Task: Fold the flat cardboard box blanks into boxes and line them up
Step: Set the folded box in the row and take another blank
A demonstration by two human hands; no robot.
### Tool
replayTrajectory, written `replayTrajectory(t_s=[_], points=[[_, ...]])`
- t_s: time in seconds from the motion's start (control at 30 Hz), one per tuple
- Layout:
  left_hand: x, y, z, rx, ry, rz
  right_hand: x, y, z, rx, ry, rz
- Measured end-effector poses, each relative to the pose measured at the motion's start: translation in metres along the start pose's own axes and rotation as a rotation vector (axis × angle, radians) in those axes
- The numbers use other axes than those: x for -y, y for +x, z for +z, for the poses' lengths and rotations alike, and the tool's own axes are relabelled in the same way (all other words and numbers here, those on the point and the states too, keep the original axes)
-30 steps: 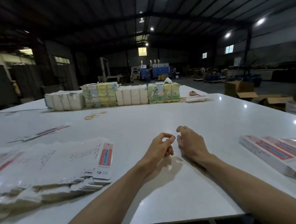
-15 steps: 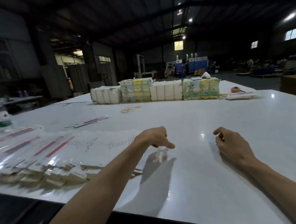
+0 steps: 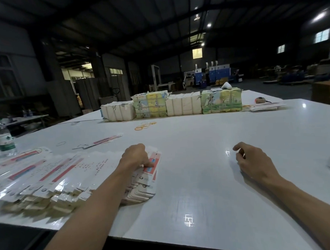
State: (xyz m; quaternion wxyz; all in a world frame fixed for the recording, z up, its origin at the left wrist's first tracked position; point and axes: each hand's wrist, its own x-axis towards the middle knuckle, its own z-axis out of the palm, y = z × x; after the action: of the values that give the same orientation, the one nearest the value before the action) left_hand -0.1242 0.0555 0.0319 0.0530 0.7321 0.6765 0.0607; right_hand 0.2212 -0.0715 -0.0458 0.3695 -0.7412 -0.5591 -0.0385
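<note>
White table (image 3: 199, 181), glossy. Far side: row of four banded bundles (image 3: 178, 105); yellow rubber bands (image 3: 144, 125) loose in front of them. Left edge: water bottle (image 3: 4, 139). A few loose blanks (image 3: 99, 141) lie between the bottle and the bands. Nothing lies between the two hands.

Fanned stack of flat box blanks (image 3: 50, 175) lies near left. Left hand (image 3: 136, 155) sits on the stack's right end, fingers curled down onto the top blank (image 3: 152, 168), grasping it; thumb hidden. Right hand (image 3: 255, 162) is well apart from the stack, low over bare table, fingers loosely bent, holding nothing.
</note>
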Motion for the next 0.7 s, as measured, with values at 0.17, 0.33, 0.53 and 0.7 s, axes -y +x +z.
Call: replayTrajectory(t_s=[0.17,0.33,0.53,0.7], points=[[0.002,0.010,-0.001,-0.024,-0.051,-0.030,-0.001,0.000,0.000,-0.003,0.009,-0.003],[0.007,0.015,0.007,-0.052,-0.016,-0.088,0.000,0.001,0.000,0.002,0.015,-0.007],[0.001,0.009,-0.007,-0.062,0.039,-0.049,0.001,0.002,0.000,0.013,0.023,-0.003],[-0.026,0.004,-0.022,0.063,-0.280,0.147,0.002,0.002,0.000,-0.007,0.053,-0.015]])
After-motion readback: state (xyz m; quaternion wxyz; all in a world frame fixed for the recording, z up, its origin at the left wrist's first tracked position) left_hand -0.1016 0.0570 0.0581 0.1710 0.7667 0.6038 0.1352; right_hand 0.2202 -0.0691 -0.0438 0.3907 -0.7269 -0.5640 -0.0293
